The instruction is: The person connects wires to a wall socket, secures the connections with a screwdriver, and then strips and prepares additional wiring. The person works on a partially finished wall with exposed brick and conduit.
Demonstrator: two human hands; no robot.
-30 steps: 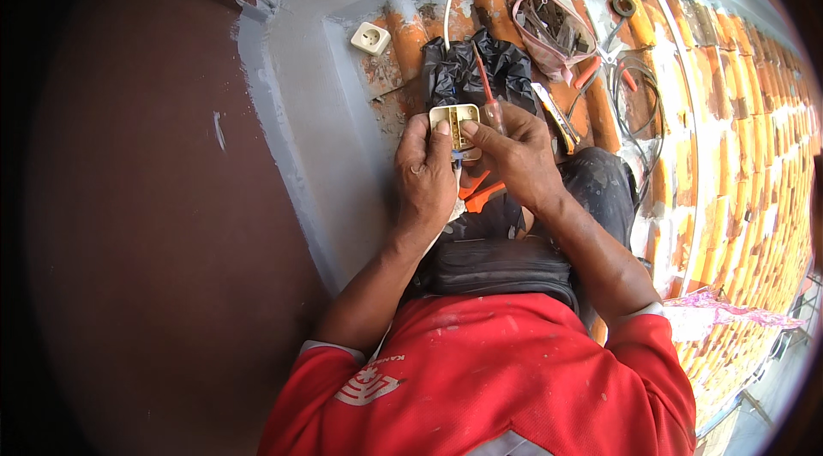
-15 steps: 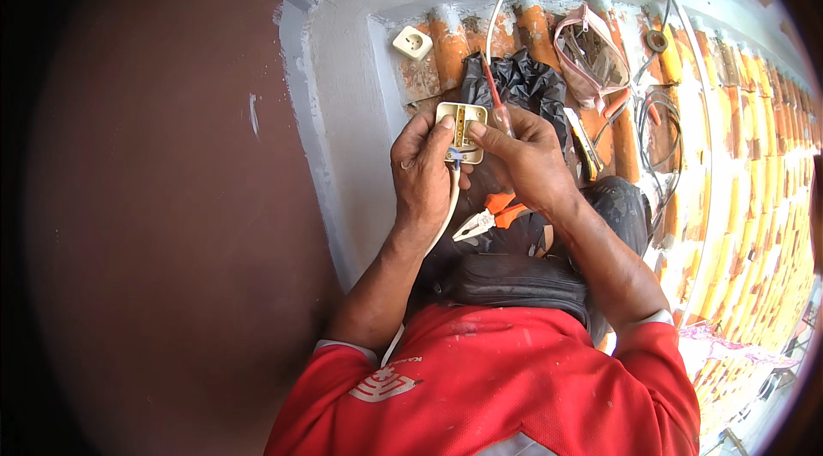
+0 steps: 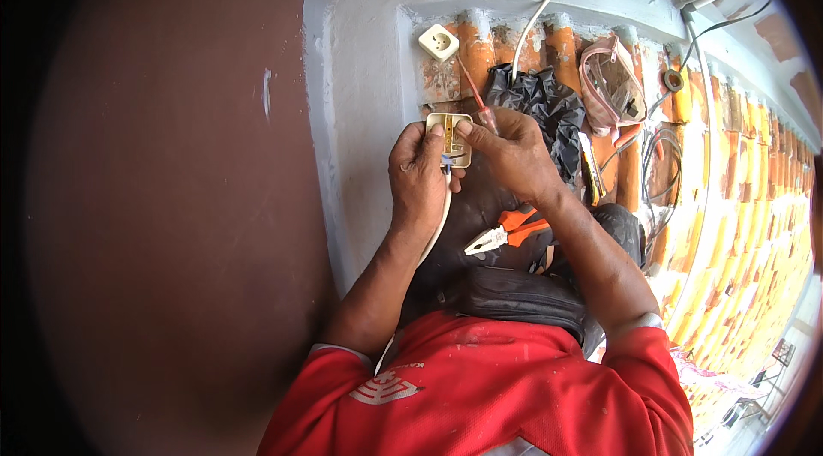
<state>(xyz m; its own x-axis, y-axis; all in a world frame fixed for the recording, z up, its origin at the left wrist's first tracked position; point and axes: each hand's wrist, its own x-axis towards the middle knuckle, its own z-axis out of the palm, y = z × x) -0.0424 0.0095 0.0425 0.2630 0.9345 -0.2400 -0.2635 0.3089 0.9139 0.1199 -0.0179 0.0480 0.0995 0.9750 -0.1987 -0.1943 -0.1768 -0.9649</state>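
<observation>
I have both bare hands closed in at the middle of my view, side by side on one thing. The left hand (image 3: 417, 186) is clamped on a small, cream, square plastic socket box (image 3: 460, 151), its thumb laid over the left rim. The box is tilted open toward my camera, with a brass-coloured terminal strip (image 3: 448, 132) down its middle. The right hand (image 3: 520, 154) presses its thumb near the box's upper right edge, and its fingers also grip a red-shafted screwdriver with a clear handle (image 3: 478, 101), tip up and leaning left. From the box's lower edge I follow a white sheathed cable (image 3: 445, 209) down beside the left forearm; a bit of blue wire (image 3: 447, 160) shows where it enters.

Below the right hand I see pliers with orange handles (image 3: 509, 230) lying on something dark. Past the hands, on weathered orange roof tiles (image 3: 563, 53), a cream, square socket cover with a round recess (image 3: 440, 43) lies face up at upper left. Crumpled black plastic (image 3: 557, 117) sits beyond the right hand, with an open pale pink zip pouch (image 3: 597, 117) to its right and a yellow-and-black cutter knife (image 3: 591, 170) below that.
</observation>
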